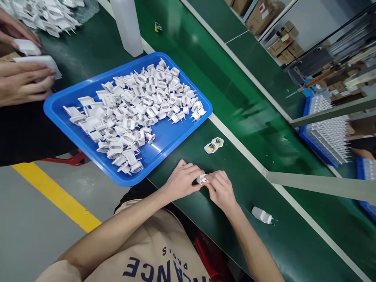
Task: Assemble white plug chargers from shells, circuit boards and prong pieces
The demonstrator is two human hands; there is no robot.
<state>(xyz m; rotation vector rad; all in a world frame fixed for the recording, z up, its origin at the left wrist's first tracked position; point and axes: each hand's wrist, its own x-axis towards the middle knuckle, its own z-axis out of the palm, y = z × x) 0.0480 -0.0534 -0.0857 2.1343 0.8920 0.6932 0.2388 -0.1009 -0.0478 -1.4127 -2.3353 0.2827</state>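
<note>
My left hand [182, 181] and my right hand [221, 190] meet on the green bench, both pinched round one small white plug part [202, 179] held between their fingertips. A blue tray [172, 138] heaped with several white plug parts [135, 111] lies just left of my hands, overhanging the bench edge. Two open white shells with yellow insides [214, 145] lie on the bench just beyond my hands. A finished white charger with pins [262, 215] rests to the right of my right wrist.
A co-worker's hands [20, 80] at the far left hold white pieces beside another pile of parts [44, 15]. A white bottle [127, 25] stands behind the tray. A green conveyor belt [235, 98] runs past, with blue crates [326, 133] and cardboard boxes [279, 35] beyond.
</note>
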